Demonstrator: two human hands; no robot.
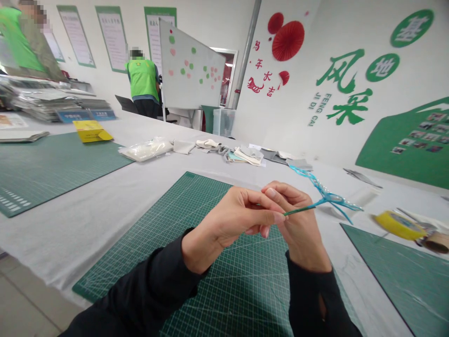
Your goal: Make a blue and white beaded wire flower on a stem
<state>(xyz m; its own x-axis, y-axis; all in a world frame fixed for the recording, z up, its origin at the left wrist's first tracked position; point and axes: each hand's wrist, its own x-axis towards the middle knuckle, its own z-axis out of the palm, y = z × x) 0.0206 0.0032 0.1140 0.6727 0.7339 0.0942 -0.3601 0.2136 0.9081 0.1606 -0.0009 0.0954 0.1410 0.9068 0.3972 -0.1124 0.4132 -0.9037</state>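
Note:
Thumb and fingers of my left hand (242, 215) pinch the green stem end of a blue beaded wire piece (328, 196). The piece extends to the right, with several thin blue branches carrying clear beads. Right against it, my right hand (298, 215) is closed, its fingers bent behind the stem and partly hidden; what they grip cannot be made out. Both hands are held above a green cutting mat (210, 262) on the grey tablecloth.
More green mats lie left (59, 164) and right (407, 276). Yellow tape (400, 225) is at the right, a yellow box (91, 131) at the left. A plastic packet (147, 149) and cloth pieces (247, 155) lie behind. People in green vests are in the background.

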